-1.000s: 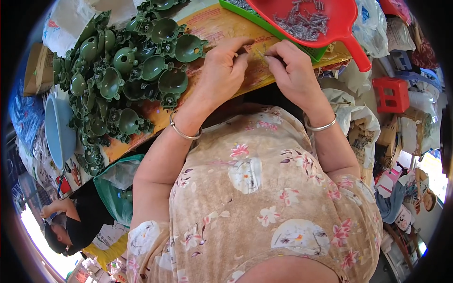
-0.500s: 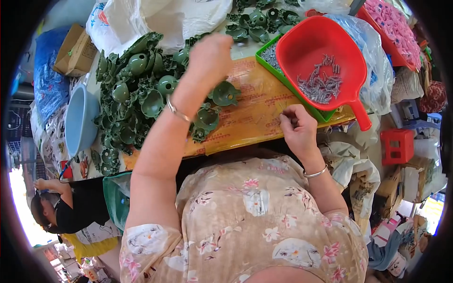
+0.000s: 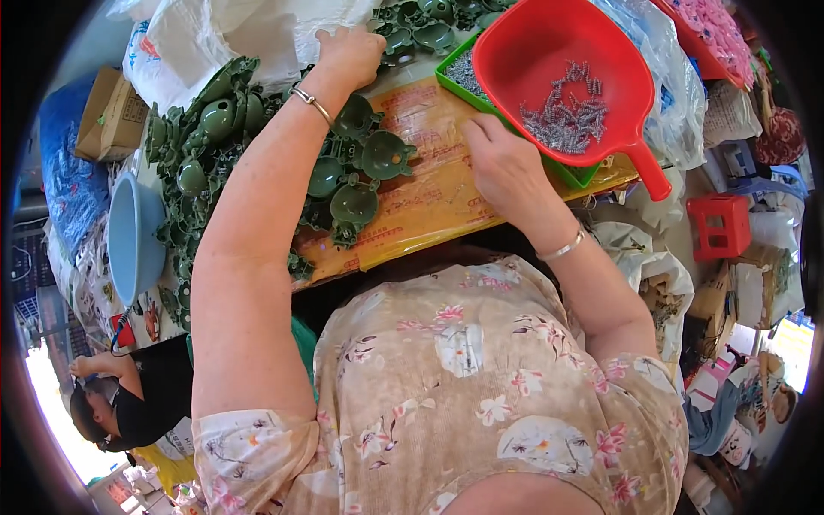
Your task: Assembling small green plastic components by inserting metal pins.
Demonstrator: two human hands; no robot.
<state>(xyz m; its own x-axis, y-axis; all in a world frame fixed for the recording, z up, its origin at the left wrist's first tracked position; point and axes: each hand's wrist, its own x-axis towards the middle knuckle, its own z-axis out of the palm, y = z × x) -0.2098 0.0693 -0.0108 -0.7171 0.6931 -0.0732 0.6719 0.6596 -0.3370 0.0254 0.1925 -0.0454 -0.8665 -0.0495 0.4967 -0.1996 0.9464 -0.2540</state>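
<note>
My left hand [image 3: 350,58] reaches over the far side of a heap of dark green moulded plastic shells [image 3: 219,120], beside a white plastic bag. Its back faces up and hides the fingertips, so I cannot tell what it touches. My right hand [image 3: 506,167] is above the cardboard work surface [image 3: 429,176], its fingers curled in near the green tray; anything in them is hidden. Right of it, a red scoop [image 3: 631,77] with small metal springs [image 3: 571,112] rests on the green tray [image 3: 445,79], which holds small grey metal pieces. Round green half-shells [image 3: 386,156] lie between my hands.
A light blue basin [image 3: 136,236] stands left of the heap, below an open cardboard box [image 3: 112,116]. White plastic bags [image 3: 249,39] lie at the back. Pink pieces [image 3: 708,34] fill a red container at far right, above a red stool [image 3: 719,227]. Another person [image 3: 142,395] sits at lower left.
My left hand has moved away from me and left, toward the far side of the heap. My right hand has moved left and up, turning its back upward. The whole view has shifted slightly.
</note>
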